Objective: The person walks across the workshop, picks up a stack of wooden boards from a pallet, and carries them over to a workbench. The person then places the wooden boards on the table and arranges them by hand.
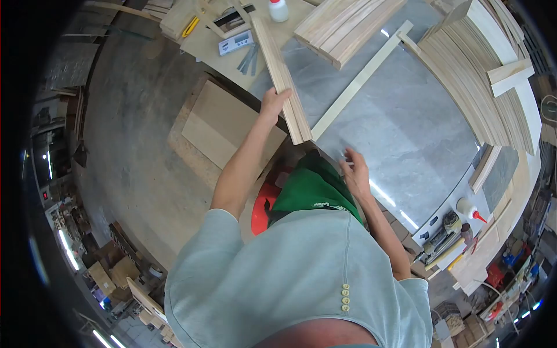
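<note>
My left hand [274, 105] is closed around the edge of a long wooden board [281, 75], thumb on top, near the board's close end. That board slants across the left edge of the grey worktop [406, 130], its far end by the tools. Over the worktop's front edge, my right hand [355, 173] holds nothing, its fingers loosely bent and apart. A thin pale strip of wood [362, 78] lies diagonally on the worktop, its near end close to the held board. Beyond it rests a stack of planks [342, 26].
Many curved wooden slats [464, 75] are piled at the right. A red-tipped glue bottle [469, 207] and a power tool [449, 223] sit at the worktop's lower right. At the far left are a white bottle [278, 10], a yellow cutter [190, 26] and a small box [236, 43].
</note>
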{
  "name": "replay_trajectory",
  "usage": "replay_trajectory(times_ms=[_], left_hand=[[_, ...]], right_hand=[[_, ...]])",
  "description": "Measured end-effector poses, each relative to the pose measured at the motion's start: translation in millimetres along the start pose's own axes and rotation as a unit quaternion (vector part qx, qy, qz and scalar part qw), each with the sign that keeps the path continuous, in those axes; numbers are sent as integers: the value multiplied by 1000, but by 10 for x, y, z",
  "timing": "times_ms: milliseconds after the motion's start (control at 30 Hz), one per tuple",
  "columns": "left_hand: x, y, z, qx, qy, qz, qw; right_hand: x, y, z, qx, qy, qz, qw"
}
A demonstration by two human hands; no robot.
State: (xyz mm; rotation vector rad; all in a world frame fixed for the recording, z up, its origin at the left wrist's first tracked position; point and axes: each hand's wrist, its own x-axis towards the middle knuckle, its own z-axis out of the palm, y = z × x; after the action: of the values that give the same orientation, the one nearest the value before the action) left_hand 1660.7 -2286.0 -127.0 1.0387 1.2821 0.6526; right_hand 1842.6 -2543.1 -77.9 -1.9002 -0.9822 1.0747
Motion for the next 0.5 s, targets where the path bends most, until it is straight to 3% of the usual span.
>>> replay_trajectory(times_ms=[167, 267, 367, 400, 500], left_hand=[[127, -110, 4, 88, 73, -11, 993], [67, -131, 75, 105, 146, 32, 983], [-78, -7, 132, 234, 203, 78, 948], [5, -72, 56, 250, 155, 77, 953], [-200, 6, 272, 403, 235, 134, 874]], right_hand=[[-365, 305, -303, 59, 44, 99, 992], [-451, 427, -345, 68, 70, 116, 988], [-510, 499, -363, 96, 84, 127, 984], [-515, 506, -358, 109, 85, 130, 982], [-541, 515, -387, 134, 88, 123, 979]])
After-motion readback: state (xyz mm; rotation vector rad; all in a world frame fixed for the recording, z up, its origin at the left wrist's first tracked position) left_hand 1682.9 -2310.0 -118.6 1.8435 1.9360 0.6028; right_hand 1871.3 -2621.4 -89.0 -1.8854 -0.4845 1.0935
